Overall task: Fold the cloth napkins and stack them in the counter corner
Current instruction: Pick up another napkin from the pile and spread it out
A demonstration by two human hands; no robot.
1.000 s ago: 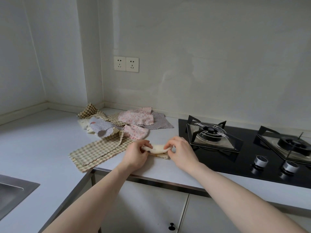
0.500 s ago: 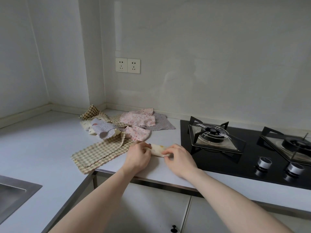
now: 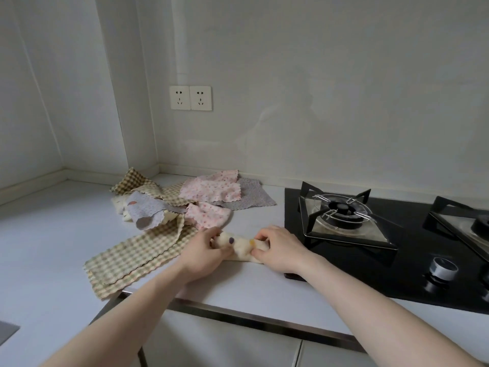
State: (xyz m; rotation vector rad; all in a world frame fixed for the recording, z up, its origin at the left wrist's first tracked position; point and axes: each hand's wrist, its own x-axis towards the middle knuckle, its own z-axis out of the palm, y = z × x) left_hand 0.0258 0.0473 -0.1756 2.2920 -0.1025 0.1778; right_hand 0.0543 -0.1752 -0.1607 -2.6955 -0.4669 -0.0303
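A small cream napkin [image 3: 239,246] with coloured dots lies bunched on the white counter [image 3: 53,247] near its front edge. My left hand [image 3: 203,254] pinches its left end and my right hand [image 3: 280,250] pinches its right end. Behind and to the left lies a loose pile of unfolded napkins: a long beige checked one [image 3: 140,256], two pink floral ones [image 3: 211,186], a grey one [image 3: 254,196] and a lilac-grey one [image 3: 148,211]. The pile reaches back toward the counter corner [image 3: 156,170].
A black gas hob [image 3: 370,234] with two burners and knobs sits just right of my right hand. A double wall socket [image 3: 190,98] hangs above the pile. A sink edge [image 3: 6,332] shows at the lower left. Cabinet doors lie below the counter front.
The cream napkin has been worked from a flatter strip into a thicker bunched roll between my hands, and its dotted side now shows. The camera has tilted slightly.
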